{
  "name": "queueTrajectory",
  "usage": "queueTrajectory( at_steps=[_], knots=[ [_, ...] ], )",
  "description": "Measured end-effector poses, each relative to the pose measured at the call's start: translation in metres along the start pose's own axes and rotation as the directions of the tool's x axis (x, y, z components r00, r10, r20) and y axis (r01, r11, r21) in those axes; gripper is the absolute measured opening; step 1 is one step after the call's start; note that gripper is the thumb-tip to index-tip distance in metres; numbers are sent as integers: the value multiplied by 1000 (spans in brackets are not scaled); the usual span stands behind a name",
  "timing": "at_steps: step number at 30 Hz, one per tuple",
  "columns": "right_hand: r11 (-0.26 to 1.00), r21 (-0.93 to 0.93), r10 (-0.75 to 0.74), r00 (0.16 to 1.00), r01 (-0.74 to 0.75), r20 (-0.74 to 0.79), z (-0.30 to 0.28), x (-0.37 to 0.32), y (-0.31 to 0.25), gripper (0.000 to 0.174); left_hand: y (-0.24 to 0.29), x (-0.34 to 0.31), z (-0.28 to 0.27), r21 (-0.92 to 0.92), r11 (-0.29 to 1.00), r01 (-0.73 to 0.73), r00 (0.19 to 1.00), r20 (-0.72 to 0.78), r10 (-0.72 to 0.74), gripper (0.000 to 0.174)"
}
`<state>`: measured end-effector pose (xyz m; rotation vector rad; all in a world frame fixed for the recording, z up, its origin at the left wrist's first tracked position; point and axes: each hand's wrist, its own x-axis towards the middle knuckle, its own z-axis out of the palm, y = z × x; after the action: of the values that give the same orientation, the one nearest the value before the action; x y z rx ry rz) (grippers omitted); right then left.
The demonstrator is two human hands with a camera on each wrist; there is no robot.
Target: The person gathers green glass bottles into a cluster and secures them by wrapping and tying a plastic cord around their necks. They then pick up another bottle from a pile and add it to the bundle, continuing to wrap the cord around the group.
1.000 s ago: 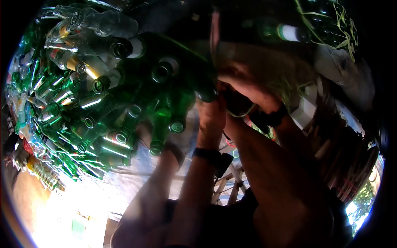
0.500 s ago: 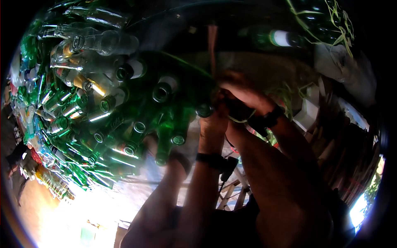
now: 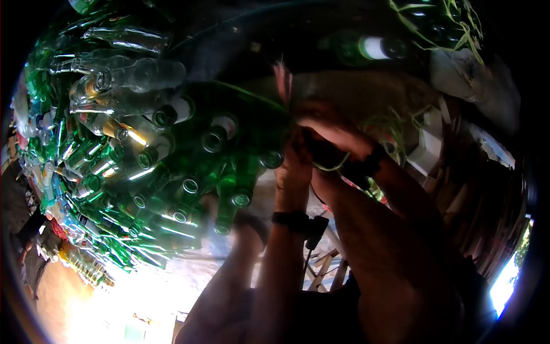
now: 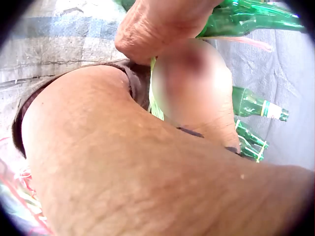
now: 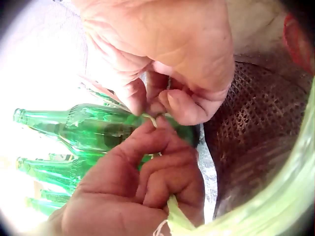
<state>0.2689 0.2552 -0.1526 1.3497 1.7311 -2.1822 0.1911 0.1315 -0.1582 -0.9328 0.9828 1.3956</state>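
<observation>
Your right hand [image 5: 133, 196], left hand [image 5: 162, 59] both pinch thin pale-green plastic string [image 5: 151, 118] against green glass bottle [image 5: 88, 130] between them; seemingly mid-knot. Next likely calls for steady tightening pull.

bottle [image 5: 93, 125]: green glass, glossy, smooth | string [image 5: 150, 118]: pale plastic | mesh [image 5: 246, 113]: brown weave, matt, rough

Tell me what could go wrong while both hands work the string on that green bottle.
The string is only pinched between fingertips of the left hand and right hand; it may slip before a knot holds. Then the green bottle could drop or knock the clustered bottles nearby.
</observation>
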Motion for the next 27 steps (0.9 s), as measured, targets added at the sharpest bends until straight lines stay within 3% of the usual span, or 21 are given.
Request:
queueTrajectory(
  at_steps=[2,3,4,5,7,11,12,13,17,19,20,22,27],
  knots=[
    [1000,12,-12,1000,12,15,-3,2,9,17,1,1,-1,-2,1000,-2,1000,1,2,16],
    [917,-252,-315,949,310,19,-5,5,23,18,0,3,-3,-6,1000,-1,1000,1,1,16],
    [682,-485,-578,810,548,103,-6,8,30,18,-5,10,-5,-5,1000,-4,1000,1,4,16],
    [680,-483,-582,807,552,104,-7,11,37,18,-11,19,-3,-40,997,-72,997,-19,71,16],
    [466,-516,-797,594,719,108,-8,15,39,16,-11,20,0,-73,987,-144,989,-39,141,17],
    [512,-512,-714,673,690,193,-10,1,25,14,-3,5,-5,-25,1000,-16,995,96,18,23],
    [811,-340,-471,876,476,102,-9,-7,17,14,-1,2,-5,18,999,29,987,156,-32,26],
    [977,-131,-161,984,170,80,-8,-11,14,15,-1,-1,-4,15,999,31,988,153,-33,26],
    [959,-126,-238,964,252,119,-7,4,40,13,2,-5,-1,59,998,18,986,162,-27,29],
    [984,163,-88,992,73,87,-2,14,47,12,4,-5,-1,65,997,52,987,151,-61,30],
    [984,161,-84,993,69,87,-6,10,50,12,4,-5,-1,51,996,69,984,161,-76,30],
    [981,-148,-125,992,129,33,-3,-7,4,12,3,-4,-1,34,995,89,981,169,-93,30],
    [849,-409,-318,942,335,109,-10,2,16,24,1,-1,-7,-34,991,130,971,206,-121,33]
  ],
)
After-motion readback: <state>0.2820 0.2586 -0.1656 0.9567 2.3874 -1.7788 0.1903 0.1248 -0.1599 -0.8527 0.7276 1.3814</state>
